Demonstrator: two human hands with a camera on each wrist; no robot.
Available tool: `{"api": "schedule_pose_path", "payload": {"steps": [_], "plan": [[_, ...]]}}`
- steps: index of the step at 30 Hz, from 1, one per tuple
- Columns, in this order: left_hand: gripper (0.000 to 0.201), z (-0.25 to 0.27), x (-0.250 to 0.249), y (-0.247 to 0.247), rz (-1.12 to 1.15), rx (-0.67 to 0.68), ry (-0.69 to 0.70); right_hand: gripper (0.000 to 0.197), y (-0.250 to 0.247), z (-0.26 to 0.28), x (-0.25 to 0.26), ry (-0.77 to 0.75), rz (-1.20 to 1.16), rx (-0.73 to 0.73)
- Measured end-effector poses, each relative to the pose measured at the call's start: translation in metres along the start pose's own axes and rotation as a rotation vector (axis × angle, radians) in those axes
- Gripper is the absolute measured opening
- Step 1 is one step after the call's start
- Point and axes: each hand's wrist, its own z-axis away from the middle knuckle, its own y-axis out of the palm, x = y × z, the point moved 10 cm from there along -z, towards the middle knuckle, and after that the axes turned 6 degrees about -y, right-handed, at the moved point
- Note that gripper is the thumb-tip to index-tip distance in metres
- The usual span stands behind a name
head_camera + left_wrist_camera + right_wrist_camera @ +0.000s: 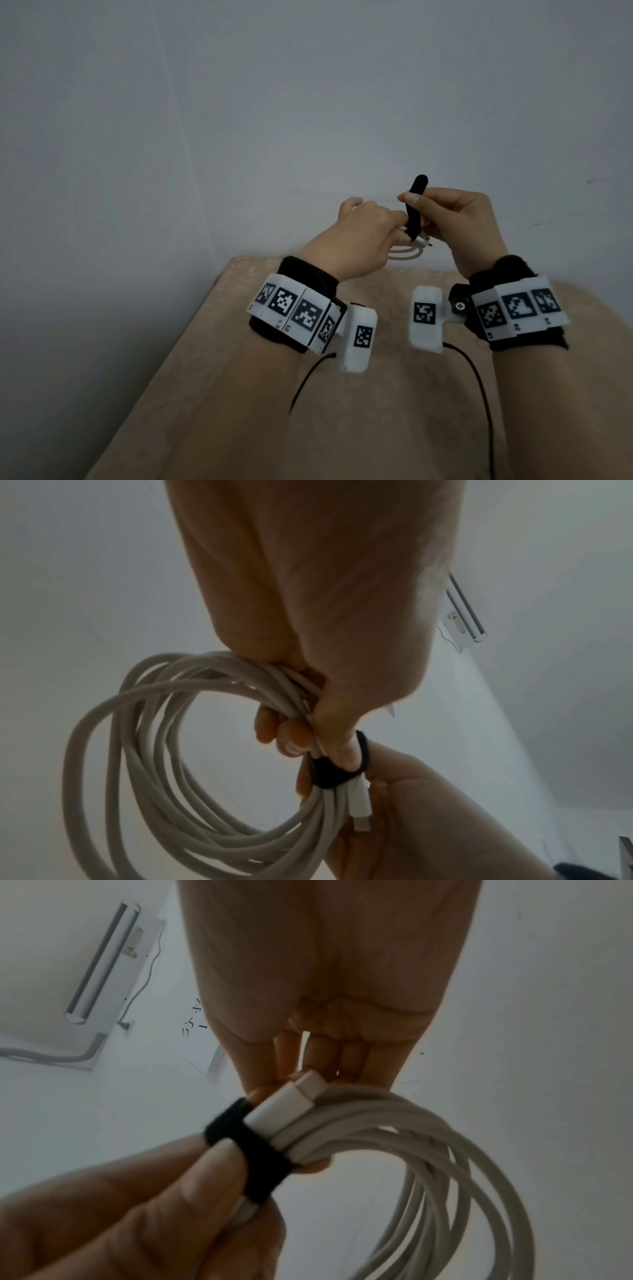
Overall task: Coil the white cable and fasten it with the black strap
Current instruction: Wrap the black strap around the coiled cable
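The white cable (143,750) is wound into a coil of several loops and hangs in the air over the table. My left hand (308,739) grips the bundled loops, its thumb pressing the black strap (329,775), which wraps the bundle beside a white connector (359,804). My right hand (274,1085) pinches the strap's free end. Seen from the head, that strap (416,205) sticks up between my left hand (394,222) and right hand (409,198), with the cable loops (407,255) below. The right wrist view shows the strap (246,1150) round the coil (428,1150).
A beige table (239,394) lies below both hands, against a plain grey wall (308,102). Black leads (479,387) trail from the wrist cameras over the tabletop. A wall-mounted white unit (103,961) shows high up in the wrist views.
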Motion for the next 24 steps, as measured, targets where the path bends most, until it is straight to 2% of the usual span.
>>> {"api": "schedule_pose_path", "payload": {"steps": [4,9,18,22,24], "plan": [[0.017,0.000,-0.003,-0.004,-0.008,-0.016,0.021,0.010,0.003,0.000,0.000,-0.027,0.040,-0.002],[0.014,0.000,0.002,-0.008,-0.046,-0.029,-0.040,0.011,0.012,-0.002,-0.003,-0.016,0.043,0.015],[0.034,-0.004,0.001,-0.001,0.014,-0.067,-0.108,0.023,0.005,-0.003,-0.010,0.073,0.054,-0.024],[0.018,-0.001,0.005,-0.003,0.172,-0.129,-0.134,0.019,0.004,-0.001,-0.014,0.116,0.039,-0.033],[0.024,0.000,0.007,-0.007,0.254,-0.152,-0.129,0.013,0.005,0.000,-0.016,0.146,0.007,-0.041]]}}
